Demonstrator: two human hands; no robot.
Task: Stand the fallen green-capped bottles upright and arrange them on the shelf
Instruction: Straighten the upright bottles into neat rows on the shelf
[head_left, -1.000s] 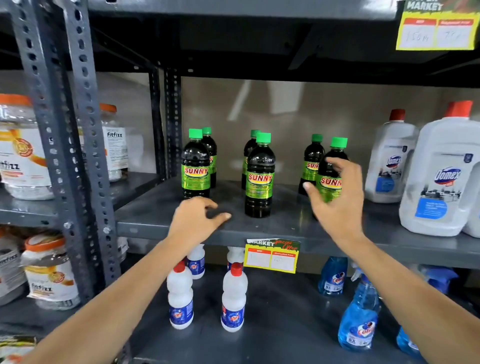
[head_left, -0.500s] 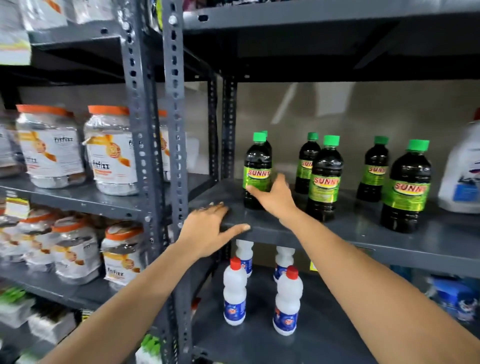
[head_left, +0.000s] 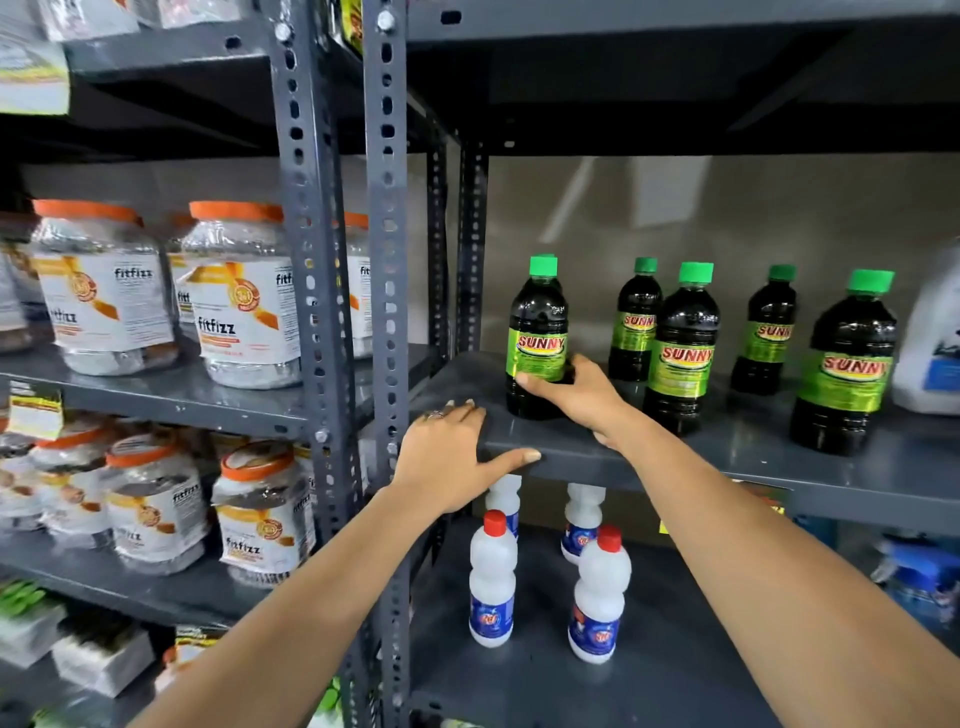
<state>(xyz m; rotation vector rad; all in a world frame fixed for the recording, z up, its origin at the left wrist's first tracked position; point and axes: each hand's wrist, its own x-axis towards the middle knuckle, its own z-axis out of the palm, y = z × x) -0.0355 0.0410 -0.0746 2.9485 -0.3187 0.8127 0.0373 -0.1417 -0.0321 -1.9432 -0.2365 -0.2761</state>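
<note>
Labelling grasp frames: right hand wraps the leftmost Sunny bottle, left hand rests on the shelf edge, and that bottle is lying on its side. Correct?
Not quite. In the head view the leftmost Sunny bottle stands upright, cap up. The right hand wraps its lower part and the left hand rests on the shelf edge.

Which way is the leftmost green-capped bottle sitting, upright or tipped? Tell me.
Upright. The leftmost green-capped bottle stands base down on the shelf, cap up, label level. The right hand wraps its lower body.
</note>
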